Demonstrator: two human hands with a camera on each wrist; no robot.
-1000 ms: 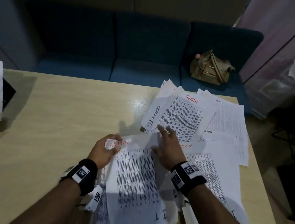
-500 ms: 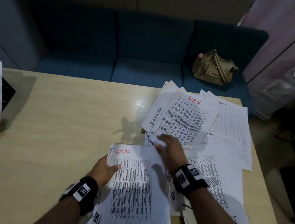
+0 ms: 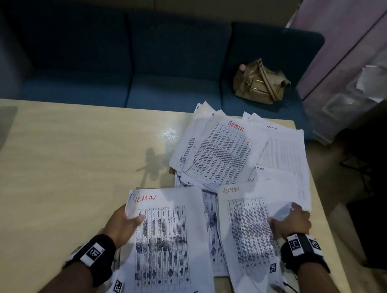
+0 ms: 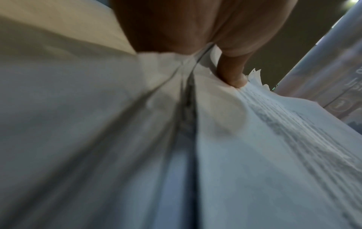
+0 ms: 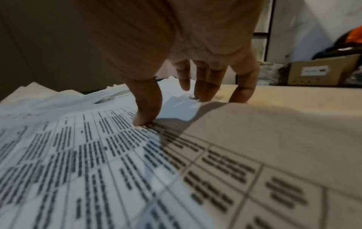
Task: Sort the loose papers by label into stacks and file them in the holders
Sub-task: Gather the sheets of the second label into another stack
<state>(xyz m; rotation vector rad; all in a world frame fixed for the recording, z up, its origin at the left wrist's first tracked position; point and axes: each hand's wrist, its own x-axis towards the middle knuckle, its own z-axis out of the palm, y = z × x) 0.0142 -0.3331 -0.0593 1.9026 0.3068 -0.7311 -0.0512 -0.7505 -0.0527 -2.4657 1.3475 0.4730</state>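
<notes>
- Left stack [image 3: 165,246]: printed table sheets, top one marked "ADMIN" in red at its far edge and "I.T" in black at its near edge. Lies on the table's near side; several sheets beneath, edges uneven.
- Left hand [image 3: 122,226]: grips the stack's left edge, thumb on top of the sheet, fingers tucked under. The left wrist view shows a fingertip [image 4: 235,77] pressed into the paper edge, clamped on the stack.
- Right sheet [image 3: 247,224]: also marked "ADMIN" in red, just beside the left stack, with a narrow strip of other papers showing between them.
- Right hand [image 3: 290,219]: at that sheet's right edge, thumb [image 5: 147,108] pressing on the print, fingers curled down past the edge to the table, a crumpled fold of paper gathered under them. Pinched on the sheet.
- Loose pile [image 3: 231,151]: unsorted overlapping papers beyond both hands, several labelled "ADMIN", fanned toward the table's far right corner.
- Table [image 3: 68,160]: pale wood surface bearing all the papers.
- Sofa [image 3: 129,57], blue, beyond the table, with a tan handbag [image 3: 260,83] on its seat. No holders can be made out.
- Step in hand, by judgement: sorting, with an ADMIN sheet being matched to the ADMIN stack.
- Next move, by judgement: lift the right sheet cleanly off those under it and square it on the left stack; thin paper may drag a neighbour along.
</notes>
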